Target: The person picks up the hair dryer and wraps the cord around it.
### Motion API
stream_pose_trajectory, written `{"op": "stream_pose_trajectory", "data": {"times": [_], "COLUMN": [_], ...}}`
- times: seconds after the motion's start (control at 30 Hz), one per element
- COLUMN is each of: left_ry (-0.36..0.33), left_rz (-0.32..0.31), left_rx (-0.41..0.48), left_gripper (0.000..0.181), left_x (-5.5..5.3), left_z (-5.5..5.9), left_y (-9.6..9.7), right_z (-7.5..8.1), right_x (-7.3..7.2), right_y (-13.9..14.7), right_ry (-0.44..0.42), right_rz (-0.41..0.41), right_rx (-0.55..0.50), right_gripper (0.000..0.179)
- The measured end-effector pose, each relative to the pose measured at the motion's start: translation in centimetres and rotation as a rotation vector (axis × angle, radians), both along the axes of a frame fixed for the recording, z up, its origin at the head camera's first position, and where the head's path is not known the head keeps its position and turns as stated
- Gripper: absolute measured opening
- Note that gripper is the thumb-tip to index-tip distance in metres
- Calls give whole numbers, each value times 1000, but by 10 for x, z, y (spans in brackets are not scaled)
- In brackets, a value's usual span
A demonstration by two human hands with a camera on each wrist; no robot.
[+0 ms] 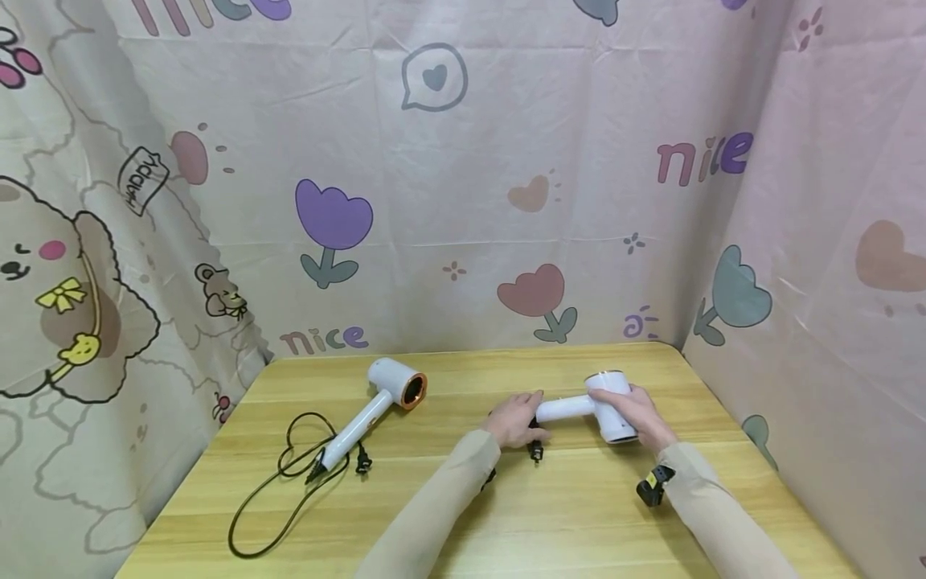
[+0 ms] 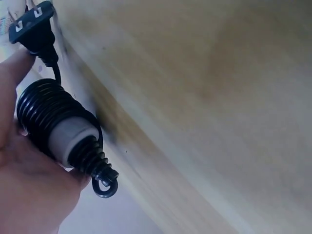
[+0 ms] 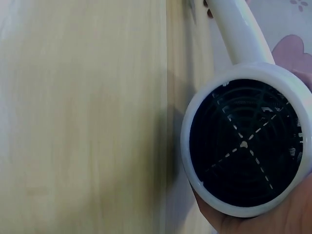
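A white hair dryer lies across my two hands on the right part of the table. My right hand grips its barrel, and the dark round intake grille faces the right wrist camera. At the handle's lower end, my left hand holds the black power cord, which is wound in tight coils around the handle. The two-pin plug sticks out by the left thumb. Most left fingers are hidden behind the coils in the left wrist view.
A second white hair dryer with a copper-coloured rim lies at the left on the wooden table. Its black cord spreads loosely in loops, with the plug beside the handle. Printed curtains enclose the table's back and sides.
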State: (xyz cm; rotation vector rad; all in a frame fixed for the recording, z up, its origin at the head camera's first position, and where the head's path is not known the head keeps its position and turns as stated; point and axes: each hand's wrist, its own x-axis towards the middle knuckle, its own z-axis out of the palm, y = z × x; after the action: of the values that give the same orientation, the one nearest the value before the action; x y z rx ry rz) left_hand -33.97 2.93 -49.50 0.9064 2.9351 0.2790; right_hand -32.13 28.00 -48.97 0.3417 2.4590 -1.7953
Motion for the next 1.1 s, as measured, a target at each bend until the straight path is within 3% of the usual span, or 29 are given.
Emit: {"op": "stream_pose_trajectory", "data": {"times": [0.3,0.6,1.1], "left_ry": [-16,-37,52], "left_rz": [-58,-32,-45], "left_rx": [-34,-33,-69], "left_gripper": [94,96,83], "left_x": [11,18,33], "left_z": [1,-1,-2], "left_y": [2,8,13], "right_z": [1,5,6], "right_x": [3,2,-3], "right_y": [13,20,23], "right_ry": [-43,-36,-2], "right_rz": [19,13,13], "right_rx": [85,198,263], "right_gripper": [82,97,88]}}
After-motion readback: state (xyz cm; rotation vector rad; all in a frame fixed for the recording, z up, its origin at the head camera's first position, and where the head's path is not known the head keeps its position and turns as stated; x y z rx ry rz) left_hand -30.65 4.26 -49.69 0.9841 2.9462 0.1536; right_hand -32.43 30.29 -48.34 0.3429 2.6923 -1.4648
